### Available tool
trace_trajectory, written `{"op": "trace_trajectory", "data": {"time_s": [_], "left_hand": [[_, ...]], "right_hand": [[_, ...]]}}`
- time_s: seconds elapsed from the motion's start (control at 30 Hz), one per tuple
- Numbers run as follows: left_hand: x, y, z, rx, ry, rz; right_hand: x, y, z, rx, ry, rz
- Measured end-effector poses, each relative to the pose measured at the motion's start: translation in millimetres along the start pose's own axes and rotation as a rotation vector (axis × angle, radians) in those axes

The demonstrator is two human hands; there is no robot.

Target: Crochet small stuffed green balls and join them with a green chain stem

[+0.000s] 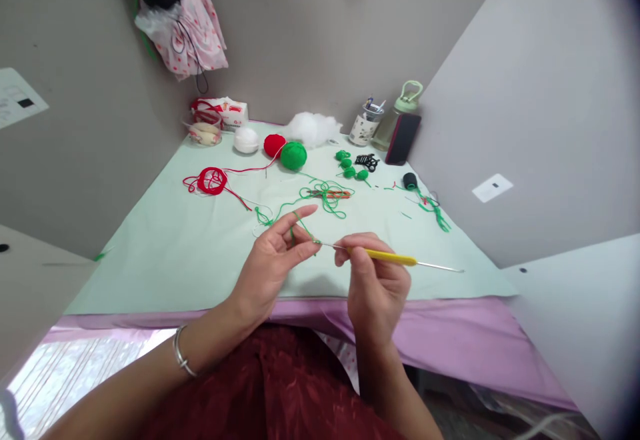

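Note:
My right hand (373,280) is closed round a crochet hook (395,259) with a yellow handle, its metal tip pointing left. My left hand (277,253) pinches a strand of green yarn (300,221) at the hook's tip, with the index finger stretched out and the yarn looped over it. The strand runs back to a loose green tangle (327,195) on the pale green table cover (170,247) and on toward a green yarn ball (293,155). Both hands hover above the near edge of the table.
A red yarn ball (274,145), a white ball (246,140), white stuffing (313,128) and a red yarn coil (213,181) lie further back. Small green crocheted pieces (350,167), a black clip (367,161), a pen cup (367,125), a bottle (400,117) and a tissue box (225,112) stand near the wall.

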State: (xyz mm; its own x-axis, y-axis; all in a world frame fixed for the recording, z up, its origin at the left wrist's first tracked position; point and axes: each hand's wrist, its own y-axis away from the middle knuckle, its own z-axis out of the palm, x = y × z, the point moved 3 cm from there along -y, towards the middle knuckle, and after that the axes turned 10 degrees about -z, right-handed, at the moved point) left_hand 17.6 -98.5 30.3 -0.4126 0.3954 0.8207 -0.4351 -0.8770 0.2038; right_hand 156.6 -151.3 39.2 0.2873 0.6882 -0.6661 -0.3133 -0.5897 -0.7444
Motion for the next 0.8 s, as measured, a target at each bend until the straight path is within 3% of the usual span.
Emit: {"op": "trace_trajectory", "data": {"time_s": [0.07, 0.17, 0.43, 0.53, 0.6, 0.7, 0.8], "left_hand": [[-1, 2, 3.9, 0.011, -0.055, 0.064], [-5, 4, 9.5, -0.039, -0.053, 0.012], [0, -1, 1.0, -0.154, 0.107, -0.219], [1, -3, 0.2, -0.167, 0.095, -0.201], [-1, -1, 2.4, -0.112, 0.045, -0.124], [-4, 2, 7.0, -0.017, -0.035, 0.008], [-10, 3, 8.9, -0.09, 0.043, -0.124]], "right_hand": [[-3, 2, 6, -0.049, 0.072, -0.06], [-3, 7, 12, -0.062, 0.167, -0.141], [9, -2, -7, 0.071, -0.065, 0.049], [8, -4, -10, 0.093, -0.187, 0.14], [6, -2, -7, 0.069, -0.167, 0.139], [-1, 5, 2, -0.031, 0.129, -0.056], [-7, 9, 3, -0.039, 0.365, -0.333]]}}
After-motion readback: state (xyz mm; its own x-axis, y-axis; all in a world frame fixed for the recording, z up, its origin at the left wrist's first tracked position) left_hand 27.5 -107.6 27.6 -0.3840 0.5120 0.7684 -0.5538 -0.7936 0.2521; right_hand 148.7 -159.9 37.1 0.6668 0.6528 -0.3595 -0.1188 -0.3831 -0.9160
